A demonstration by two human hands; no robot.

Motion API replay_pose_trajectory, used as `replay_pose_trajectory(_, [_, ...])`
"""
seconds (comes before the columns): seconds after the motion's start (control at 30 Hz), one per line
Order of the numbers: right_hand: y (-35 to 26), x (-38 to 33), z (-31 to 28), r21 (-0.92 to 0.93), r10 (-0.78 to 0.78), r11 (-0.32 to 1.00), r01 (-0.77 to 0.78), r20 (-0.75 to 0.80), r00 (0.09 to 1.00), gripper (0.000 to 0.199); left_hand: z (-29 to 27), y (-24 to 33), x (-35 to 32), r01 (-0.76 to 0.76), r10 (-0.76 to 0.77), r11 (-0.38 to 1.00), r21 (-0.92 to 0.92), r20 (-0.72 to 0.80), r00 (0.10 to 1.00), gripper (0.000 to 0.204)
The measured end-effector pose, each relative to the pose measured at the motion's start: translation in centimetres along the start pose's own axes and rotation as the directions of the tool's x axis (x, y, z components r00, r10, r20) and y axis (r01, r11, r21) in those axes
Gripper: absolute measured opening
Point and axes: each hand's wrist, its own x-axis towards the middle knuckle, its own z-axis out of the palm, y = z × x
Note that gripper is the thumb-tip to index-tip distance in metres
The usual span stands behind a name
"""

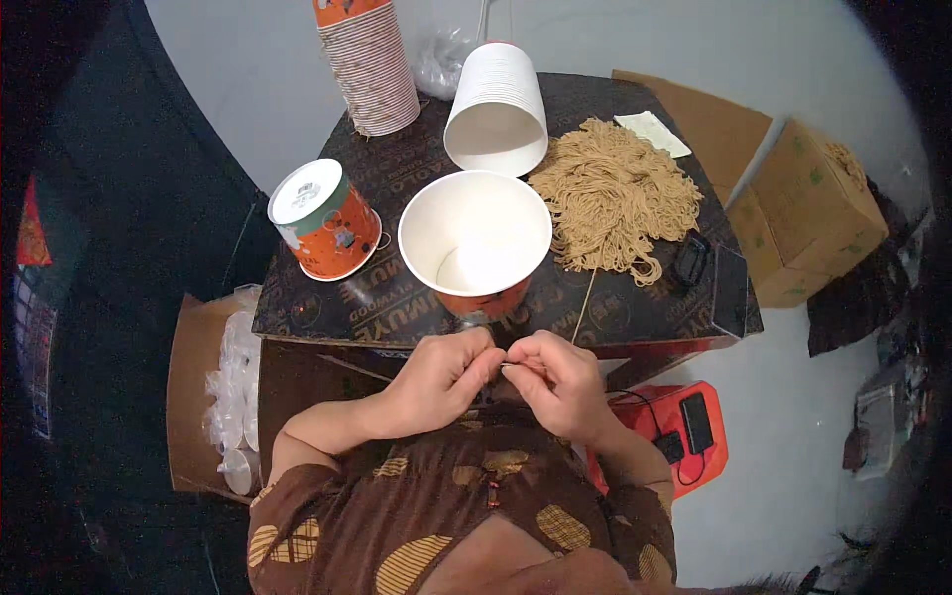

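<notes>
My left hand [441,375] and my right hand [561,382] meet at the fingertips in front of the table's near edge. Both are closed in a pinch, with a tiny thin end between them, too small to name. A tan yarn strand [586,305] runs from a loose pile of tan yarn [620,198] down to my right hand, where it passes out of sight among the fingers. Just beyond my hands stands an orange paper tub [483,303], open upward, its white inside showing. A thin curved line lies against the inner wall.
Upside down at left sits another orange tub [342,233]. A tall tub stack [369,74] and white tubs lying sideways [496,99] are at the back of the dark table [397,312]. Cardboard boxes [808,223] stand right, an open carton [188,397] left, a red stool [709,461] near right.
</notes>
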Motion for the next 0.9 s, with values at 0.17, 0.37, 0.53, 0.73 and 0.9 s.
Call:
replay_pose_trajectory(0.17, [0.6, -0.4, 0.5, -0.073, -0.038, 0.997, 0.035, -0.044, 0.998, 0.008, 0.9, -1.0, -0.5, -0.055, 0.049, 0.995, -0.083, -0.073, 0.996, 0.014])
replay_pose_trajectory(0.37, [2.5, 1.2, 1.4, -0.017, 0.042, 0.999, -0.051, -0.322, 0.946, 0.012, 1.2, -0.9, -0.6, -0.237, 0.242, 0.97, 0.054, -0.324, 0.914, 0.007])
replay_pose_trajectory(0.53, [4.8, 2.0, 2.1, -0.142, -0.059, 0.99, 0.001, -0.406, 0.912, 0.011, 0.4, -0.5, -0.9, -0.223, 0.228, 0.973, 0.058, -0.379, 0.897, 0.008])
replay_pose_trajectory(0.73, [4.8, 2.6, 2.3, -0.217, -0.055, 0.975, -0.036, -0.401, 0.914, 0.013, -1.4, -1.0, -0.8, -0.236, 0.273, 0.962, 0.138, -0.421, 0.865, 0.003])
replay_pose_trajectory(0.9, [4.9, 2.9, 2.5, -0.273, -0.112, 0.962, 0.0, -0.395, 0.912, 0.014, -3.5, -0.2, 0.3, -0.206, 0.272, 0.959, 0.193, -0.439, 0.856, 0.003])
